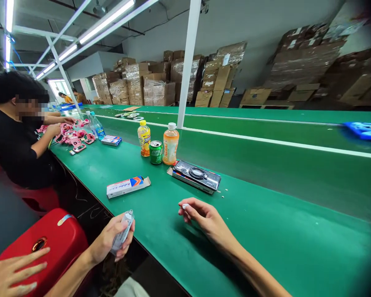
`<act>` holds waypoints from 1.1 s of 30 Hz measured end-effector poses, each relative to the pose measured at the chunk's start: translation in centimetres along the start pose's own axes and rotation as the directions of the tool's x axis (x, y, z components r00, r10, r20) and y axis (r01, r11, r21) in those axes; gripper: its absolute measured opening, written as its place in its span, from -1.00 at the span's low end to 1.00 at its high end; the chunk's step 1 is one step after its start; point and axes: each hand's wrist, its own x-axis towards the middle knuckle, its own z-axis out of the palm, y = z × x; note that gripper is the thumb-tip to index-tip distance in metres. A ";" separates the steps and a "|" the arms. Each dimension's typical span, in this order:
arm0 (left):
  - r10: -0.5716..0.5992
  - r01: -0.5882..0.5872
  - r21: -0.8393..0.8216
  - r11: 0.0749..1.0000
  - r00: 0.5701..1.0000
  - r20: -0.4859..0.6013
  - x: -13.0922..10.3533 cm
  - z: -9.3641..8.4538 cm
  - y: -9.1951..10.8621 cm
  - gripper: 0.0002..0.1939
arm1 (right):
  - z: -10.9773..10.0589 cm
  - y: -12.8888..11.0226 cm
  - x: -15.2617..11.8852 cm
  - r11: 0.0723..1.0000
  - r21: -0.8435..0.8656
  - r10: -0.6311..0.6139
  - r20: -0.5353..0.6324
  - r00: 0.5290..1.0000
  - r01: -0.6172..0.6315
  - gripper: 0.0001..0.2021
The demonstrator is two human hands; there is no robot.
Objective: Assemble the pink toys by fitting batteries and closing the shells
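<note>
At the far left a person in a black shirt point(15, 140) sits at the long green table point(266, 231), with the arms reaching to a heap of pink pieces point(71, 136). In the lower left corner, another person's hand point(14, 272) is spread with its fingers apart in front of a red stool point(58, 231). Just beside the pink heap stand a clear bottle with blue label point(98, 127) and, near it, a small carton point(111, 140) which lies flat.

Next comes the wearer's left hand point(106, 239), at the near edge of the table. Its fingers are curled around a clear tube point(121, 238), and the tube is tilted, with its narrow tip upward. Beyond this hand lies a white carton point(126, 187) on the table, its right end flap out.

Further to the right, a yellow bottle point(144, 139), a green can point(156, 152) and an orange bottle point(171, 144) stand upright close together. Before them a dark, glossy device point(198, 173) rests on another carton point(170, 171).

The right hand point(208, 220) is above the table nearer to the wearer, thumb and fingertips pinched together on a small white piece point(184, 206). At the far right there is a blue object point(366, 130), too blurred to identify.
</note>
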 end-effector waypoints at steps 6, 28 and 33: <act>0.081 -0.081 0.031 0.996 0.997 0.010 -0.1 0.5 0.0 -0.64 | 2.2 0.2 -0.7 0.981 0.189 0.031 0.073 0.997 -0.044 -0.51; 0.129 -0.173 0.368 0.913 0.981 0.141 1.5 3.2 -0.9 -0.51 | 2.3 0.8 -1.4 0.957 0.272 0.049 0.194 0.980 -0.101 -0.58; 0.095 -0.150 0.472 0.869 0.986 0.139 1.4 4.0 -0.5 -0.55 | 2.4 0.6 -1.4 0.974 0.207 0.051 0.179 0.982 -0.089 -0.57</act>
